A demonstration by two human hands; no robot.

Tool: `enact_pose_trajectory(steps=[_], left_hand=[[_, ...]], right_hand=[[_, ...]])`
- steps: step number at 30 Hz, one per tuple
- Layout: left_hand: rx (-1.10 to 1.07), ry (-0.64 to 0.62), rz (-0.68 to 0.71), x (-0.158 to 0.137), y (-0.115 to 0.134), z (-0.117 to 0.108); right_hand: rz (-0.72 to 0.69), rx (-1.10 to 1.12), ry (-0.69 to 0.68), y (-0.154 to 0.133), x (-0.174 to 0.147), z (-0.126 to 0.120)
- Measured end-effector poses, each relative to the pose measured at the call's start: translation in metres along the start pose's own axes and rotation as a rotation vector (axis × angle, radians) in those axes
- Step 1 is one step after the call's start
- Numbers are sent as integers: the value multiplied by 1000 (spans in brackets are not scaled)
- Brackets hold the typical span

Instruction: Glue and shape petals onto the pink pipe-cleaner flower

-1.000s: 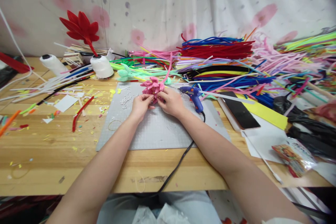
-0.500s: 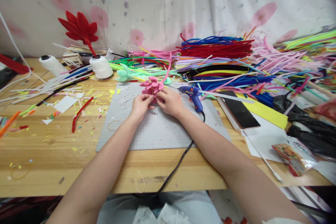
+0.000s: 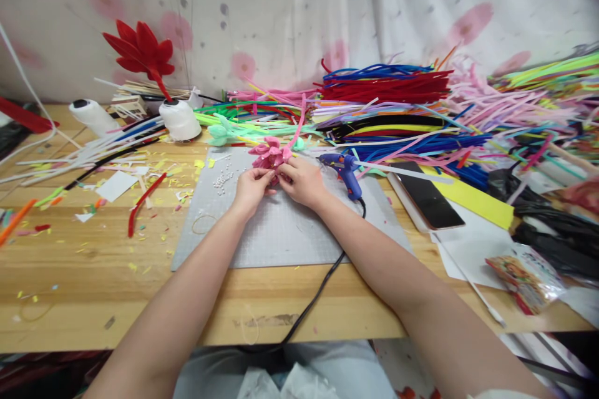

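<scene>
A pink pipe-cleaner flower (image 3: 267, 151) with a long pink stem is held between both hands over the far part of a grey cutting mat (image 3: 281, 230). My left hand (image 3: 251, 192) pinches the flower's near side, thumb and forefinger together. From the right, my right hand (image 3: 302, 181) is closed on the same flower, its fingertips partly hidden by petals. Small white beads (image 3: 223, 182) lie scattered on the mat left of my hands. A blue glue gun (image 3: 346, 173) rests on its side to the right, its black cord running to the table's front edge.
Bundles of coloured pipe cleaners (image 3: 388, 87) are heaped along the back and right. A red flower (image 3: 145, 53) stands in a white thread spool (image 3: 180, 120) at back left. A phone (image 3: 433, 201) lies on papers at right. Scraps litter the wooden table (image 3: 93, 287) on the left.
</scene>
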State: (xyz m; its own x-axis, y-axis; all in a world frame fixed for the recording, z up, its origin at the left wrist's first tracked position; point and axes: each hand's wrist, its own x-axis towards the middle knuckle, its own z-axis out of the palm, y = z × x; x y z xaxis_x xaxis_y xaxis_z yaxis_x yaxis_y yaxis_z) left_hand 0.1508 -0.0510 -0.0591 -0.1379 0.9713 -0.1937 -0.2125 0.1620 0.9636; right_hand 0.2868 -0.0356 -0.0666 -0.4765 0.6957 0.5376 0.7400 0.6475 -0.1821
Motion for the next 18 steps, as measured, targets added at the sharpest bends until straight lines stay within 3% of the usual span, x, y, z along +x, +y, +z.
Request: enact_pose_trajectory(steps=[18], left_hand=[[53, -38, 5, -4, 1, -4]], right_hand=[[26, -9, -39, -2, 0, -7]])
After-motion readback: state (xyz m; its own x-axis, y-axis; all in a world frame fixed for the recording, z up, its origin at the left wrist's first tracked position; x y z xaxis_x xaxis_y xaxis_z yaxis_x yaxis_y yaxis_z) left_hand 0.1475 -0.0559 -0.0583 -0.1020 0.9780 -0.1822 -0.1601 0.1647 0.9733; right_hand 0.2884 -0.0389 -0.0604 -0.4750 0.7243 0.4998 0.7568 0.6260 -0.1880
